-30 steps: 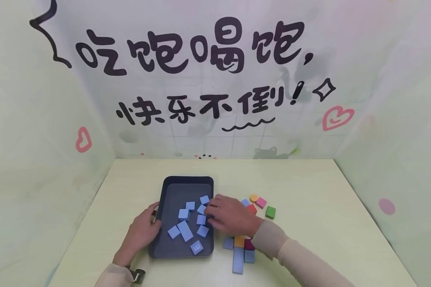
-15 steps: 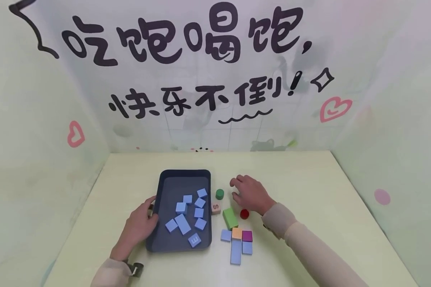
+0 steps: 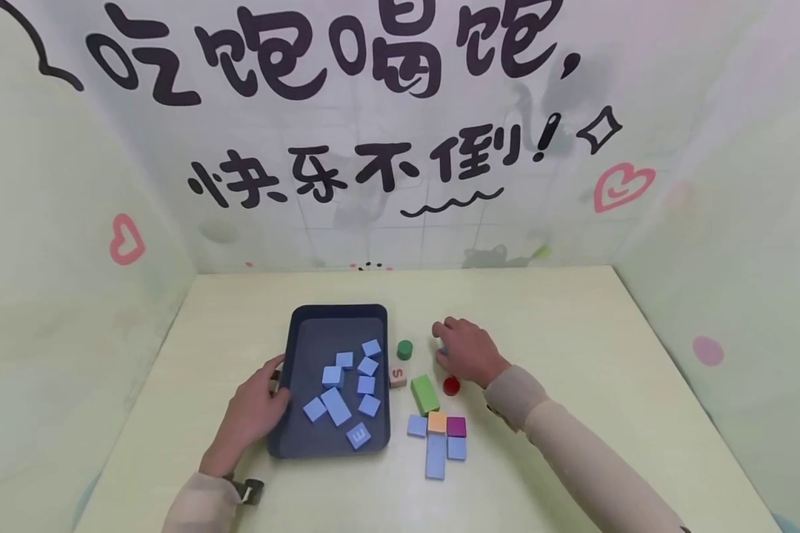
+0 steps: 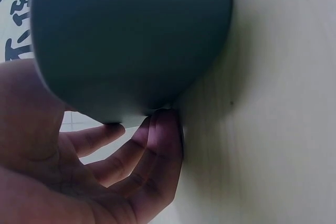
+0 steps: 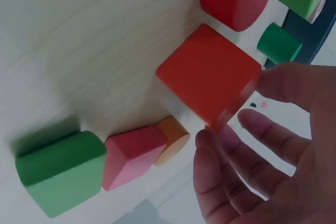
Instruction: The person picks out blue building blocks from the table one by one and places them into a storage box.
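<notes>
My left hand (image 3: 260,407) grips the left side of a dark tray (image 3: 292,348), thumb at the rim and fingertips against its outer wall (image 4: 131,40). Several light-blue blocks (image 3: 336,406) lie inside, one marked with a letter (image 3: 358,436). Beyond the tray's right side, my right hand (image 3: 473,352) reaches down with bent fingers over a blue piece (image 3: 444,349). In the right wrist view, the thumb and fingertips of the right hand (image 5: 273,171) are right at a red block (image 5: 210,74). I cannot tell whether they pinch anything.
Close by are a red cylinder (image 3: 451,386), a green cylinder (image 3: 405,350), a lettered block (image 3: 398,376) and a light-green block (image 3: 424,394). Blue, orange and purple blocks (image 3: 456,426) sit grouped in front. Green (image 5: 63,171), pink (image 5: 134,156) and orange (image 5: 172,140) blocks show in the right wrist view.
My right hand has moved from the tray's right edge to the loose blocks on the right. My left hand stays on the tray. The head view has tilted down.
</notes>
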The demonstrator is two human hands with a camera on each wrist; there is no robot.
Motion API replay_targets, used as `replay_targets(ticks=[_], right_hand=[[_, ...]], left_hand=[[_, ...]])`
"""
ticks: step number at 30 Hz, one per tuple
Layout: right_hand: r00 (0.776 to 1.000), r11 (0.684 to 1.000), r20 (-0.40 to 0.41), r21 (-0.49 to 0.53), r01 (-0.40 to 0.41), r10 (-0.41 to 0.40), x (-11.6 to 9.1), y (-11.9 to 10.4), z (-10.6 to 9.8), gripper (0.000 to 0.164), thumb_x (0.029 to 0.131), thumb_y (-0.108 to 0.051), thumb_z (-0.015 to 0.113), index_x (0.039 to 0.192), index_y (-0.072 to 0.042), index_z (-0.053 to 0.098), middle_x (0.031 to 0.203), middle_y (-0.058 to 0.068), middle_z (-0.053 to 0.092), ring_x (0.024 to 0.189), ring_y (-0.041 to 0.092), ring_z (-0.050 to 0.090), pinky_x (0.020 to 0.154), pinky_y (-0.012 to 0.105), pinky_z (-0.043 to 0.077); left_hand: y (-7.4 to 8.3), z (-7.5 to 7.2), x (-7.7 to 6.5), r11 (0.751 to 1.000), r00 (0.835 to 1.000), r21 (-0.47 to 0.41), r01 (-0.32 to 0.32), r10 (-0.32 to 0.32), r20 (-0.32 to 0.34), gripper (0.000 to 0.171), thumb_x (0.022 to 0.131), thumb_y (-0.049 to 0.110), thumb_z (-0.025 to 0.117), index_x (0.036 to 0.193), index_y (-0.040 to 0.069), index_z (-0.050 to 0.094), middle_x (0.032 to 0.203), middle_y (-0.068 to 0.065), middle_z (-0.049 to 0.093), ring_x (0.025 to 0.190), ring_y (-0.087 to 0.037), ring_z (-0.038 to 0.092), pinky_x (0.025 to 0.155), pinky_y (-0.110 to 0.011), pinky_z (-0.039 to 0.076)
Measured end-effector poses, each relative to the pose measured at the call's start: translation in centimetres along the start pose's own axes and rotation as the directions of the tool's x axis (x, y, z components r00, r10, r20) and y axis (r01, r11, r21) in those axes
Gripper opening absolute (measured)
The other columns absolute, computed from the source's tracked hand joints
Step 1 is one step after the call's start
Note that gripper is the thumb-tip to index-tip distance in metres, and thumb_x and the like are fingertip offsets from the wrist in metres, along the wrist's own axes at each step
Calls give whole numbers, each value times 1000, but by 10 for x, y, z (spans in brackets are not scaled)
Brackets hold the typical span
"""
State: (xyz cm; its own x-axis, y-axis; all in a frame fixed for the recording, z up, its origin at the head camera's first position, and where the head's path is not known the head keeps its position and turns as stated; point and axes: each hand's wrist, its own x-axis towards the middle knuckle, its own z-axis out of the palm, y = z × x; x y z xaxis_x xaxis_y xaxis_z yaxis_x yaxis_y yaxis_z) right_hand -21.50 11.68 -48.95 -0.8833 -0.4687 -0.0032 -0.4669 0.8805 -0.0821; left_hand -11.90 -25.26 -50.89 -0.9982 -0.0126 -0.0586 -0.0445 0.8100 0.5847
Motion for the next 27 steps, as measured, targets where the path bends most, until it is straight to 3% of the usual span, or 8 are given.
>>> replay_targets(ticks=[10,16,27], right_hand=[[999,999,43,-38,-23,25,1,2,6,28,90,-25,64,116,-15,62,92,1,57,74,17,49,65,33,49],[998,997,45,-64,-40,43,1,3,10,30,88,-29,65,113,-13,60,85,1,53,71,17,48,62,33,47],[999,998,37,-56,-22,24,4,4,13,18,89,-25,64,102,-14,59,81,0,50,68,17,48,56,32,44]], left_hand=[[0,1,2,1000,1000,-5,-13,13,-5,58,94,12,51,150,3,37,126,-23,58,86,-23,60,68,-39,47],[0,1,1,1000,1000,-7,-1,1,3,58,94,13,51,150,3,37,127,-23,58,91,-25,62,72,-43,49],[-3,2,4,1000,1000,-4,-16,16,-3,58,95,11,51,150,1,36,125,-23,58,85,-22,59,65,-36,46]])
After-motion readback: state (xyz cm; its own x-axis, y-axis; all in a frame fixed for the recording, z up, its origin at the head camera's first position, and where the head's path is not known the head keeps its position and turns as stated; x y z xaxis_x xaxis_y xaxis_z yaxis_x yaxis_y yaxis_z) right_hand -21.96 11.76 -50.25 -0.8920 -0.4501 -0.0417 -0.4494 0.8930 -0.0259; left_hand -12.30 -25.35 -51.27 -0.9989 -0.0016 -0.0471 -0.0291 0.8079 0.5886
